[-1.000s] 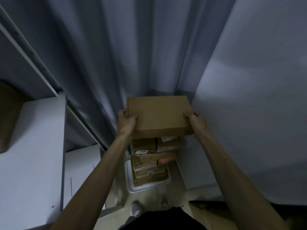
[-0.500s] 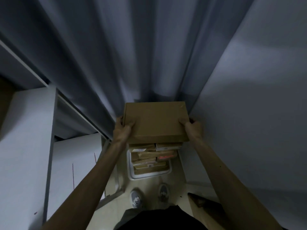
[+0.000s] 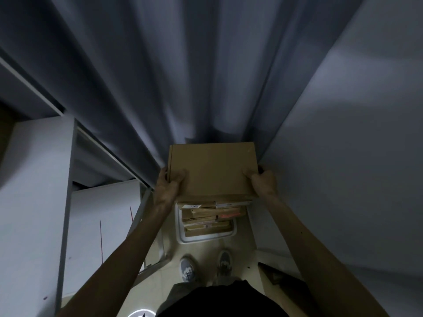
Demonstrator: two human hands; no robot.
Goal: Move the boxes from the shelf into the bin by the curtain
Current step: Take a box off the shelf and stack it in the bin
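I hold a flat brown cardboard box [image 3: 211,170] level with both hands, straight above a tall stack of boxes [image 3: 210,216]. My left hand [image 3: 170,181] grips its near left corner and my right hand [image 3: 261,180] grips its near right corner. The stack stands in a white bin [image 3: 206,238] on the floor, at the foot of the grey curtain [image 3: 183,76]. The held box hides the top of the stack and the far part of the bin.
A white shelf unit [image 3: 39,179] runs along the left. A pale wall [image 3: 343,156] closes the right side. My two grey shoes [image 3: 206,266] stand on the light floor just before the bin. A dark object [image 3: 279,274] lies low on the right.
The box has come down closer to the top of the stack, still in both hands. My view has tilted down, bringing my shoes and more floor into sight.
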